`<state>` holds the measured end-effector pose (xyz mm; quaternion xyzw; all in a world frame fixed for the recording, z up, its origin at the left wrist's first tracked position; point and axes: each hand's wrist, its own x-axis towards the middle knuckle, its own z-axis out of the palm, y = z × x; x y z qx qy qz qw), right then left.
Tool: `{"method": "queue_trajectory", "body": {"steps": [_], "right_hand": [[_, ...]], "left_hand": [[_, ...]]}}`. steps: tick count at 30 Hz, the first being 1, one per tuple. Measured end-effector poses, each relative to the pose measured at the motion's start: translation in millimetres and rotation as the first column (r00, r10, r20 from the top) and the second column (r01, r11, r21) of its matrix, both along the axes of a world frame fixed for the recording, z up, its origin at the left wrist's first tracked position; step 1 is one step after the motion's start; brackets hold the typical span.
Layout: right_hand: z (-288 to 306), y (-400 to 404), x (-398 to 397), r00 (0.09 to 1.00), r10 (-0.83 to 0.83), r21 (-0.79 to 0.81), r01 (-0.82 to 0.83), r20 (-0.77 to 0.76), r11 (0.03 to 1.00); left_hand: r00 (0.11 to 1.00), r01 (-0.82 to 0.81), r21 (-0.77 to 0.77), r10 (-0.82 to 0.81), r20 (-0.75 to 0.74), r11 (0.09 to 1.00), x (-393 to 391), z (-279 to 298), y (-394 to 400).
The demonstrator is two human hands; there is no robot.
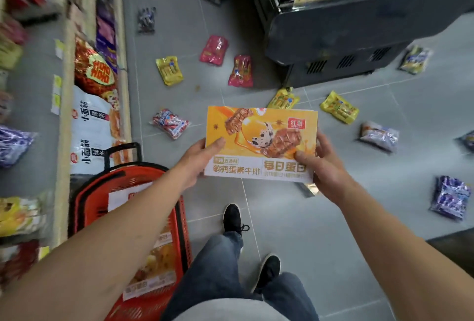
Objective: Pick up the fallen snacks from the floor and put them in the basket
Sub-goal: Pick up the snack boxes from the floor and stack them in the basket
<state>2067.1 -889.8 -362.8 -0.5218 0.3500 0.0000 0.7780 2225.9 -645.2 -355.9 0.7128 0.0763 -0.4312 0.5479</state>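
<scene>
I hold a flat orange and white snack box in front of me with both hands. My left hand grips its lower left edge and my right hand grips its lower right edge. The red shopping basket stands on the floor at lower left, under my left forearm, with similar snack boxes inside. Several fallen snack packs lie on the grey tile floor: yellow packs, pink packs, a red and blue pack, purple packs.
A shelf full of packaged goods runs along the left. A dark display cabinet stands at upper right. My two feet in black shoes stand on the tiles beside the basket. More packs lie farther up the aisle.
</scene>
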Motion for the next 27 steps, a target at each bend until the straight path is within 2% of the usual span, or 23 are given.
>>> {"method": "queue_trajectory", "body": {"steps": [4, 8, 11, 14, 15, 16, 18, 20, 21, 23, 27], "right_hand": [[35.7, 12.2, -18.5, 0.991, 0.099, -0.024, -0.097, 0.091, 0.995], [61.3, 26.7, -46.4, 0.957, 0.262, -0.172, -0.239, 0.125, 0.956], [83.3, 42.5, -62.8, 0.924, 0.375, -0.308, -0.334, 0.081, 0.891], [109.3, 62.4, -70.6, 0.921, 0.389, -0.505, -0.328, 0.017, 0.799], [118.1, 70.1, -71.9, 0.913, 0.408, -0.61, -0.322, 0.003, 0.725], [127.8, 78.9, -72.8, 0.887, 0.461, -0.726, -0.336, -0.029, 0.6], [141.3, 97.9, -72.6, 0.775, 0.606, -0.861, -0.422, -0.181, 0.282], [149.6, 126.7, -74.8, 0.592, 0.711, -0.84, -0.543, -0.379, 0.004], [150.3, 141.8, -75.1, 0.505, 0.739, -0.814, -0.572, -0.446, -0.1], [148.2, 173.2, -78.9, 0.379, 0.771, -0.774, -0.592, -0.512, -0.224], [140.1, 233.9, -82.3, 0.338, 0.784, -0.767, -0.589, -0.521, -0.256]], "left_hand": [[1.0, 0.004, -0.032, -0.003, 0.029, 0.999, -26.8, 42.3, 36.5], [0.993, -0.025, -0.101, 0.037, 0.115, 0.995, -80.5, 78.0, 77.9], [0.969, -0.074, -0.105, 0.096, 0.229, 0.992, -121.1, 96.6, 102.7], [0.913, -0.119, 0.035, 0.095, 0.396, 0.992, -152.1, 109.6, 127.4], [0.89, -0.127, 0.096, 0.071, 0.451, 0.987, -162.1, 113.5, 137.6], [0.87, -0.127, 0.148, 0.038, 0.492, 0.981, -171.7, 117.4, 148.1], [0.852, -0.122, 0.229, -0.016, 0.523, 0.966, -187.9, 121.7, 166.8], [0.845, -0.119, 0.263, -0.041, 0.533, 0.957, -205.6, 122.2, 187.9], [0.841, -0.125, 0.261, -0.037, 0.539, 0.957, -214.7, 123.5, 197.1], [0.846, -0.153, 0.224, 0.011, 0.533, 0.962, -231.7, 121.6, 218.6], [0.855, -0.228, 0.179, 0.109, 0.507, 0.957, -266.5, 121.5, 273.3]]}}
